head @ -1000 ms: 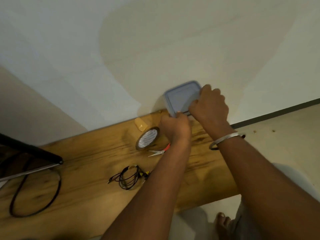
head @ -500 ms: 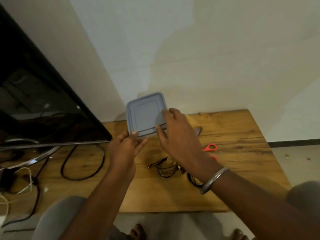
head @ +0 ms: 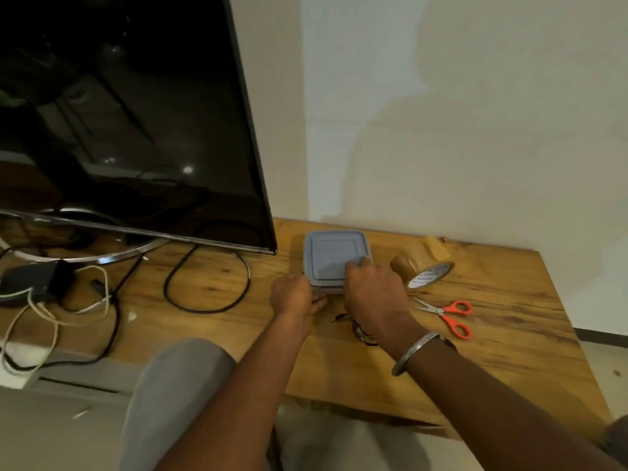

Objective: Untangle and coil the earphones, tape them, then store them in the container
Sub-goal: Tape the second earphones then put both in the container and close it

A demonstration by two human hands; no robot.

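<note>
A square grey-blue container [head: 334, 256] with its lid on sits on the wooden table [head: 492, 351] near the wall. My left hand [head: 294, 295] grips its near-left corner. My right hand [head: 373, 294] holds its near-right edge, fingers on the lid. Black earphones [head: 360, 329] lie tangled on the table just in front of the container, mostly hidden under my right wrist. A roll of brown tape [head: 423, 271] lies on its side to the right of the container.
Red-handled scissors [head: 448, 316] lie right of my right hand. A large black TV screen [head: 129, 124] stands at the left on a metal foot, with black and white cables [head: 204, 283] and an adapter around it. The white wall is right behind.
The container, held tilted in the air before, now rests flat on the table with both hands still on it. The camera has swung, so the TV, tape and scissors now show.
</note>
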